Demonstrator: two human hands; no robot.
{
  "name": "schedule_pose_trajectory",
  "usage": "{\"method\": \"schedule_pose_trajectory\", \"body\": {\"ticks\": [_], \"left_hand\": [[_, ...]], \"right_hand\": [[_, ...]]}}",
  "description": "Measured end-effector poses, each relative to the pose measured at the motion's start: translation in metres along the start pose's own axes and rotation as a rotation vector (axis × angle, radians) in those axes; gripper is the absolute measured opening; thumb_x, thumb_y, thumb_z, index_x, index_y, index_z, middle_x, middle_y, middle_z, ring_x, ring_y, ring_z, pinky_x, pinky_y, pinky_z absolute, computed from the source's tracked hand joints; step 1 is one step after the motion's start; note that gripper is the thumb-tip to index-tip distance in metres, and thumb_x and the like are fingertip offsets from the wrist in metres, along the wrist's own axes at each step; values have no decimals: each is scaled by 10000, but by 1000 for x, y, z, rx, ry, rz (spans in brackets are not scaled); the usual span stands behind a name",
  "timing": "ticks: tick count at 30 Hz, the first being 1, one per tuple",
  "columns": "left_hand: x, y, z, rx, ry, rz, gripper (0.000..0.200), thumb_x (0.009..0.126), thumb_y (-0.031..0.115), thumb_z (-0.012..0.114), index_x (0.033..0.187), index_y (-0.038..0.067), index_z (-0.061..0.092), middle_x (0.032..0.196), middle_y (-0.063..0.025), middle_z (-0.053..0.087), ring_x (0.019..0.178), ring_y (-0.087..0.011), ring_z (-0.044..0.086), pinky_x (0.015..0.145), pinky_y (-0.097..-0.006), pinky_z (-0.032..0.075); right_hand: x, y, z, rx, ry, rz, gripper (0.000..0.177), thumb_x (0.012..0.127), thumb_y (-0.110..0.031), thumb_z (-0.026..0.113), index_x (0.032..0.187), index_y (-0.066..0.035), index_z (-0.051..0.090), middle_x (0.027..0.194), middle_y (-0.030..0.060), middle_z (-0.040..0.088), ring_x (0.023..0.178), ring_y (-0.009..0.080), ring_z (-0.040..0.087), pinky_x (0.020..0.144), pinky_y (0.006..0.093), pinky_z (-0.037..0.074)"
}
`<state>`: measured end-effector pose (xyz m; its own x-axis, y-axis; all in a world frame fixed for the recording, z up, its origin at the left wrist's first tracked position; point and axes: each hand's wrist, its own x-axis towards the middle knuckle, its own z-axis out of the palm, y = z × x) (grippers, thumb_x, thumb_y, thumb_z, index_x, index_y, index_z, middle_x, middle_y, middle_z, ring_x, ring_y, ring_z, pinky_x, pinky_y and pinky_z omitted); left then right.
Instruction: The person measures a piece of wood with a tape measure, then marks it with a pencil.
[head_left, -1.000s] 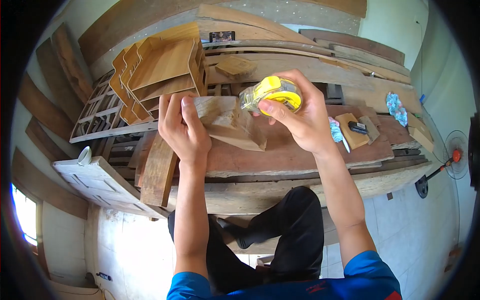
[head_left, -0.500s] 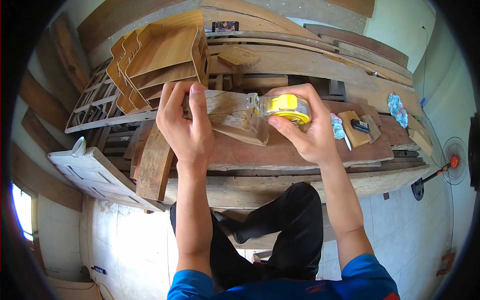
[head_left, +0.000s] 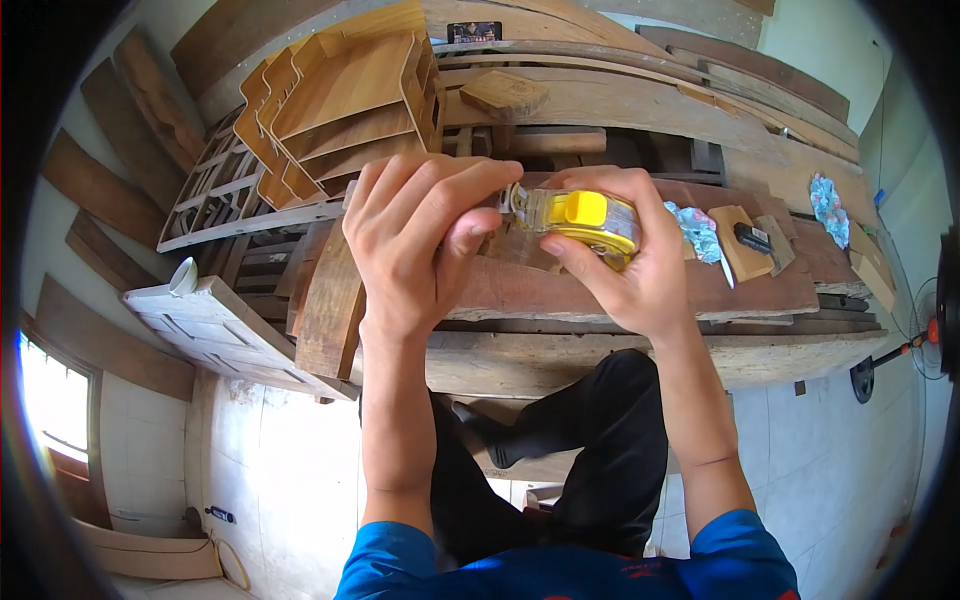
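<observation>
The right hand (head_left: pixel 640 275) is closed firmly around the yellow tape measure (head_left: pixel 585 215), held over the middle of the bench (head_left: pixel 620 300). The left hand (head_left: pixel 410 235) pinches thumb against forefinger at the tape hook (head_left: pixel 508 197), so the step seems to be drawing the tape out. The next move would need a steady pull and the hook set on the wood piece (head_left: pixel 520 250) below. The bench is of rough planks. Wooden trays (head_left: pixel 340 100) stand at its far left corner, and a cloth (head_left: pixel 700 232) lies toward the right end. The floor (head_left: pixel 280 460) is tiled.
</observation>
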<state>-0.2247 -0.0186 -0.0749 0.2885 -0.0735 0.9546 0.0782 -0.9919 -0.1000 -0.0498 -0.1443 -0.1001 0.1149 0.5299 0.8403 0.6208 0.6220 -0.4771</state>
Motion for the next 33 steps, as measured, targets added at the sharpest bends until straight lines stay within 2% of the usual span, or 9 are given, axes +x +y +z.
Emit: {"method": "schedule_pose_trajectory", "body": {"ticks": [3,6,10,11,15,17,22,27,33], "left_hand": [[-4,0,12,-80,139,-30,211,1043,245,611,1108,75,717,882,-7,752,742,-210,644,739,-350,468],[-6,1,7,-85,96,-65,201,992,71,564,1141,49,697,877,-11,753,717,-199,624,737,-342,465],[-3,6,-8,-151,-84,-207,565,924,429,622,1242,-38,616,868,-113,674,829,-194,625,808,-337,484],[-6,3,-6,-90,-76,-238,769,802,558,647,1274,-48,604,864,-101,640,818,-190,609,800,-324,473],[1,5,-9,-47,-112,-251,603,733,457,698,1131,3,678,834,-72,636,792,-202,598,786,-334,468],[6,5,-12,-29,-132,-197,434,668,351,737,1007,80,726,777,-19,627,767,-219,598,772,-359,463],[4,10,-9,-12,-82,-288,333,677,272,732,943,72,740,749,-23,631,757,-214,596,751,-341,468],[-5,2,-8,-92,14,-348,339,690,213,714,968,22,740,745,-61,643,744,-209,594,730,-324,480],[-23,-31,-25,-128,61,-463,367,859,229,656,1107,-40,682,891,-96,677,838,-167,624,792,-298,478]], "right_hand": [[-2,-6,-2,-122,19,-104,434,834,-133,887,1160,-38,617,1089,111,737,932,226,755,799,337,601],[-6,-11,-1,-202,14,-178,463,799,-125,894,1159,-42,615,1092,121,729,918,264,756,766,353,610],[-10,-12,7,-244,18,-223,527,732,-123,904,1162,-43,610,1096,116,710,898,293,737,727,361,605],[-11,-13,8,-261,25,-221,532,728,-123,904,1163,-42,609,1102,113,708,899,293,734,724,360,603],[-14,-7,16,-227,63,-251,560,711,-125,906,1173,-34,603,1124,106,702,906,290,730,719,361,599],[-15,-10,14,-210,20,-241,568,750,-70,910,1213,-22,584,1138,179,706,947,314,745,773,364,614],[-17,-5,20,-208,24,-243,574,727,-95,904,1207,-35,595,1146,144,703,942,310,738,764,371,609],[-27,2,21,-140,-16,-127,508,793,-77,903,1199,-19,604,1130,185,724,978,320,751,835,366,603],[-72,90,11,-233,-166,337,356,854,-166,859,1123,-29,672,1084,133,736,987,303,726,880,364,563]]}}
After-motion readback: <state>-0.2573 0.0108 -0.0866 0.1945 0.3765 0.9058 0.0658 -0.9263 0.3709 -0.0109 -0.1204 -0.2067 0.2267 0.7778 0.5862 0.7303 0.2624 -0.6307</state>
